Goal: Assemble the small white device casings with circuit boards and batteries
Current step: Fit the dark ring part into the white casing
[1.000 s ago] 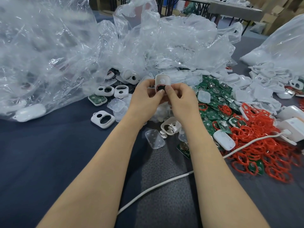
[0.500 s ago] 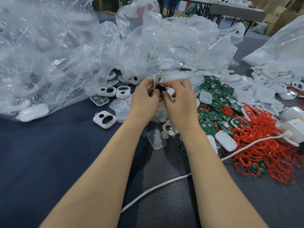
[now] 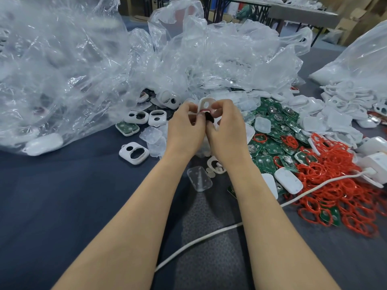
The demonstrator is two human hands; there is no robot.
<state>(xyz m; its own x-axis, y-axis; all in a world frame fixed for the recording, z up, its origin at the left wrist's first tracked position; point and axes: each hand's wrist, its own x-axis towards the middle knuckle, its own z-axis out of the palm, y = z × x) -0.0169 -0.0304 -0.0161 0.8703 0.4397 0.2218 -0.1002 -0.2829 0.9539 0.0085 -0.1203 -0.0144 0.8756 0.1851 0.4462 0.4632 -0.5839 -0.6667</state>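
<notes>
Your left hand [image 3: 185, 124] and right hand [image 3: 227, 126] pinched one white casing [image 3: 204, 106] between fingertips at table centre; loose circuit boards [image 3: 272, 130] at three o'clock showed most assembly remained.

1. Your right hand [image 3: 227, 130] has curled further over the white casing [image 3: 205, 105]; a second ago its thumb and forefinger only pinched the lower edge.
2. Your left hand [image 3: 184, 128] has closed in tighter against the right, knuckles now touching.
3. The casing now tilts, its oval hole facing you, with a dark part at its lower edge.
</notes>
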